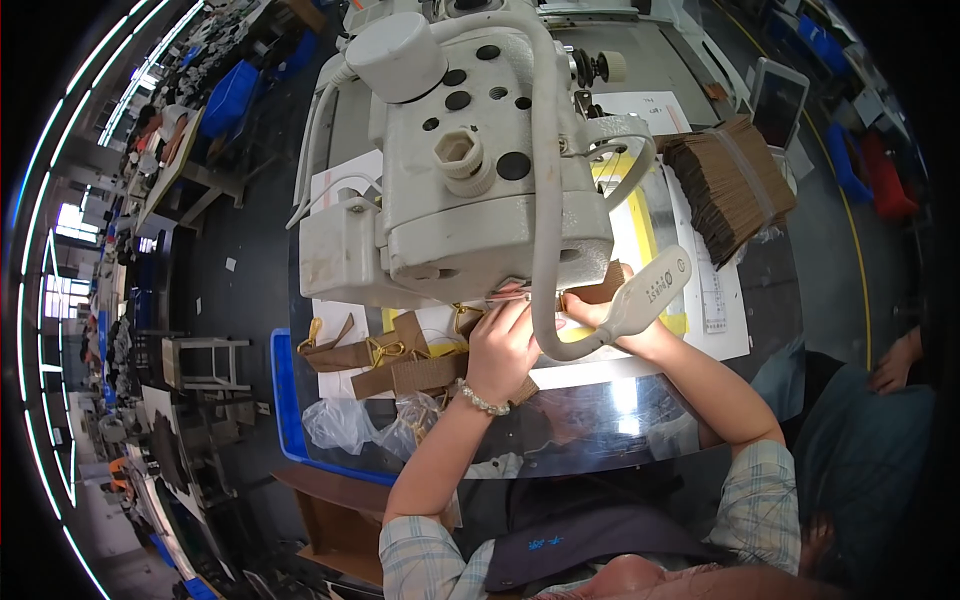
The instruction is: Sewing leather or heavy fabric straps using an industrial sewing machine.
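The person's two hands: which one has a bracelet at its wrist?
The left hand: a pale beaded bracelet sets it apart, while none shows on the right hand.

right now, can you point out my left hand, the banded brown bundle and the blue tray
left hand (503,348), head view: back of the hand
brown bundle (714,190), head view: side left of its band
blue tray (284,402), head view: left rim

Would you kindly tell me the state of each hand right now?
Left hand: partly hidden by the machine head; grip cannot be told.
Right hand: near a brown piece, partly hidden by the pale paddle; grip cannot be told.
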`<state>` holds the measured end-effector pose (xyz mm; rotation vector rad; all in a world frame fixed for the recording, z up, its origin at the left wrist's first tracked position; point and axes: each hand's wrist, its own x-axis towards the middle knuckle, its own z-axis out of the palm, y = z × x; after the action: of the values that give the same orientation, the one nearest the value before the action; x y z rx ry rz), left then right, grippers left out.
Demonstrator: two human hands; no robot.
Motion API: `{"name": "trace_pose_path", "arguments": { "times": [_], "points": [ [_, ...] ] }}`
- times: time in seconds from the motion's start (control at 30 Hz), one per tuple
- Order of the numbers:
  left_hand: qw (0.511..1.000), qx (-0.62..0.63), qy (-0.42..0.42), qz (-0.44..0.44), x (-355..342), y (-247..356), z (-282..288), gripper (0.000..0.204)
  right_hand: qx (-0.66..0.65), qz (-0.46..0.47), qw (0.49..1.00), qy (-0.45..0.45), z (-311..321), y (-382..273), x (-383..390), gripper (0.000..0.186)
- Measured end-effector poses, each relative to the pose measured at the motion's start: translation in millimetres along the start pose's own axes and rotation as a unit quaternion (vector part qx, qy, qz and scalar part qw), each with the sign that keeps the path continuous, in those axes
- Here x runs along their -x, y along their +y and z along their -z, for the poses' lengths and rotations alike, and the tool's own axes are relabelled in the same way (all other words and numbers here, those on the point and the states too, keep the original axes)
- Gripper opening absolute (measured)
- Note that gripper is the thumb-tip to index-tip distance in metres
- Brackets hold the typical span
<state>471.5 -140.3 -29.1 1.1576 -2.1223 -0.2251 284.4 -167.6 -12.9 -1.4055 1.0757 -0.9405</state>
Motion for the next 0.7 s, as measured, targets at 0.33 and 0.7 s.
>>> {"name": "trace_pose_path", "arguments": {
  "times": [0.33, 0.7],
  "points": [
    [0.994, -0.071, -0.01, -0.084, 1.5, -8.0, -7.4, 0.028, -0.051, -0.013, 0.998, -0.038, -1.5, 19.1, -5.9, 0.027],
    [0.989, -0.092, -0.113, -0.032, 0.9, 5.2, -7.9, 0.038, 0.152, 0.185, 0.971, 0.022, 1.5, 9.6, -4.7, 0.018]
  ]
}}
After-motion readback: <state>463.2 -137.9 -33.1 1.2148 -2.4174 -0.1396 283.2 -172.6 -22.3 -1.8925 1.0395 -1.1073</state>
